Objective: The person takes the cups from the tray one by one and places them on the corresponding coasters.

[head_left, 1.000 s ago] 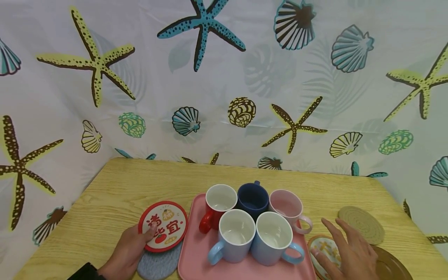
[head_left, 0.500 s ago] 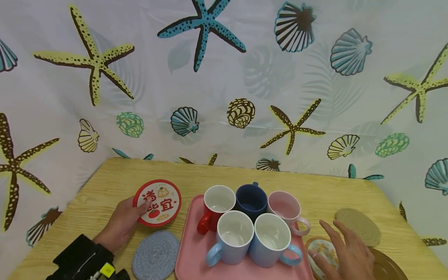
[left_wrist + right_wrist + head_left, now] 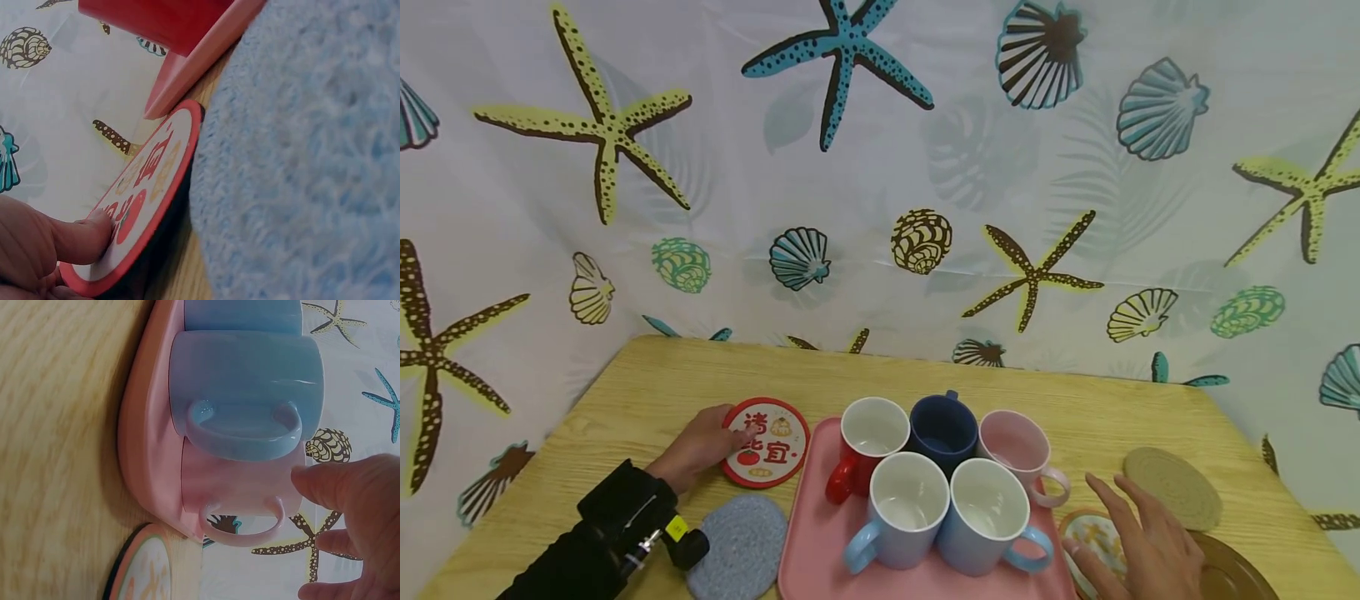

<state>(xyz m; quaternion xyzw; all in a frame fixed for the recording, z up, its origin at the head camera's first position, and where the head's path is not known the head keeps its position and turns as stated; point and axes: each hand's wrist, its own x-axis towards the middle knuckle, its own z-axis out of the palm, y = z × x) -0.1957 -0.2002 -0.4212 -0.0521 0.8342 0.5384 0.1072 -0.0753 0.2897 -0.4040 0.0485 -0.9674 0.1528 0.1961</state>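
Observation:
My left hand [image 3: 703,442] pinches a round red-rimmed coaster [image 3: 767,457] with Chinese characters, thumb on top, just left of the pink tray [image 3: 801,542]. In the left wrist view the coaster [image 3: 153,187] lies low over the wood, slightly tilted. Nearer me is a round blue-grey felt coaster [image 3: 737,546]. My right hand [image 3: 1150,542] hovers with fingers spread, holding nothing, over a flower-patterned coaster [image 3: 1086,533]. Beside it are a tan woven coaster [image 3: 1176,492] and a brown round plate-like piece [image 3: 1232,575], partly hidden by the hand.
The tray carries a red mug [image 3: 868,442], a navy mug [image 3: 943,429], a pink mug [image 3: 1015,446], a light blue mug [image 3: 906,508] and a second light blue mug [image 3: 985,517], packed close together. A sea-patterned cloth [image 3: 865,183] hangs behind the table.
My left hand lifted the red-rimmed coaster off the felt one and carried it farther back, then right and down beside the tray. The right hand has stayed nearly still.

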